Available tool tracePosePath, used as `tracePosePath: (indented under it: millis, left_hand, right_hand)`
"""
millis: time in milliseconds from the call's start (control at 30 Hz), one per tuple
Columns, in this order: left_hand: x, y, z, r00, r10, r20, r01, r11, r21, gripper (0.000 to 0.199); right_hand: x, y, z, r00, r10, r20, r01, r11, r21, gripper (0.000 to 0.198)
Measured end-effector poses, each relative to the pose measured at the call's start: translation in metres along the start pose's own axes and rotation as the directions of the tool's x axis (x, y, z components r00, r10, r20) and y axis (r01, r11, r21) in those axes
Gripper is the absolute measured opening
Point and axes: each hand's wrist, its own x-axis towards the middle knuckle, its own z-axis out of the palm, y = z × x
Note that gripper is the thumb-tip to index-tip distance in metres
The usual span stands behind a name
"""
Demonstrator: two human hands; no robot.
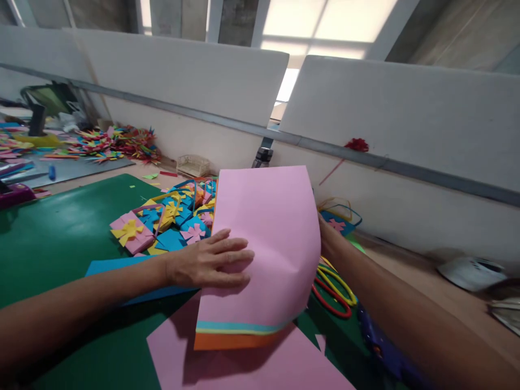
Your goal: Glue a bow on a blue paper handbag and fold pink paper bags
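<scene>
A stack of coloured paper sheets [268, 216], pink on top with blue, yellow and orange edges beneath, is raised in front of me and curves at its right side. My left hand [215, 260] lies on the left part of the pink top sheet, fingers stretched and slightly apart. Behind the stack's right edge, my right hand [324, 234] holds it up; its fingers are hidden by the paper. Below lies a larger pink sheet [244, 374], shaded by the stack. A blue sheet [109, 265] sits under my left forearm.
Small paper bags with flower cutouts [174, 214] are piled behind my left hand. Scissors with red and yellow loops [335, 290] lie right of the stack on the green table [52, 233]. A purple object [382, 341] is partly under my right forearm. A white partition [182, 81] stands behind.
</scene>
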Motion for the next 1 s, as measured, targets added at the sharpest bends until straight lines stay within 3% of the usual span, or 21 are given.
tracePosePath:
  millis: [100, 233, 400, 567, 700, 767, 833, 900, 1000]
  left_hand:
    - [-0.003, 0.005, 0.005, 1.000, -0.002, -0.022, 0.001, 0.998, -0.057, 0.025]
    - [-0.002, 0.012, 0.007, 0.999, -0.034, -0.032, 0.029, 0.990, -0.138, 0.023]
    - [0.001, 0.027, 0.014, 1.000, -0.013, -0.007, 0.012, 0.991, -0.133, 0.021]
    - [0.007, 0.040, 0.015, 0.994, -0.103, 0.032, 0.105, 0.991, -0.088, 0.019]
    - [0.008, 0.030, -0.001, 0.984, -0.171, -0.041, 0.170, 0.985, -0.031, 0.023]
    - [0.004, 0.013, -0.013, 0.975, -0.188, -0.121, 0.188, 0.982, -0.009, 0.025]
    - [-0.006, -0.011, -0.025, 0.966, -0.244, -0.089, 0.243, 0.970, -0.023, 0.031]
    - [-0.019, -0.038, -0.031, 0.891, -0.415, -0.184, 0.409, 0.910, -0.071, 0.031]
    - [-0.038, -0.072, -0.026, 0.745, -0.661, -0.088, 0.654, 0.750, -0.095, 0.045]
  right_hand:
    - [-0.003, 0.007, -0.015, 0.990, 0.108, 0.088, -0.112, 0.993, 0.045, 0.032]
    - [-0.017, 0.020, -0.023, 0.982, 0.140, 0.124, -0.152, 0.985, 0.087, 0.041]
    - [-0.043, 0.039, -0.031, 0.974, 0.159, 0.162, -0.179, 0.977, 0.119, 0.020]
    - [-0.057, 0.048, -0.037, 0.976, 0.141, 0.167, -0.168, 0.973, 0.157, 0.012]
    - [-0.044, 0.027, -0.036, 0.990, 0.068, 0.120, -0.092, 0.974, 0.205, 0.008]
    - [-0.026, 0.004, -0.031, 0.997, 0.014, 0.082, -0.033, 0.971, 0.235, 0.005]
    - [-0.005, -0.021, -0.023, 0.998, -0.050, 0.047, 0.036, 0.964, 0.263, 0.013]
    - [0.015, -0.040, -0.011, 0.995, -0.090, 0.038, 0.076, 0.959, 0.272, 0.022]
    - [0.033, -0.045, 0.010, 0.996, -0.069, 0.065, 0.052, 0.971, 0.234, 0.031]
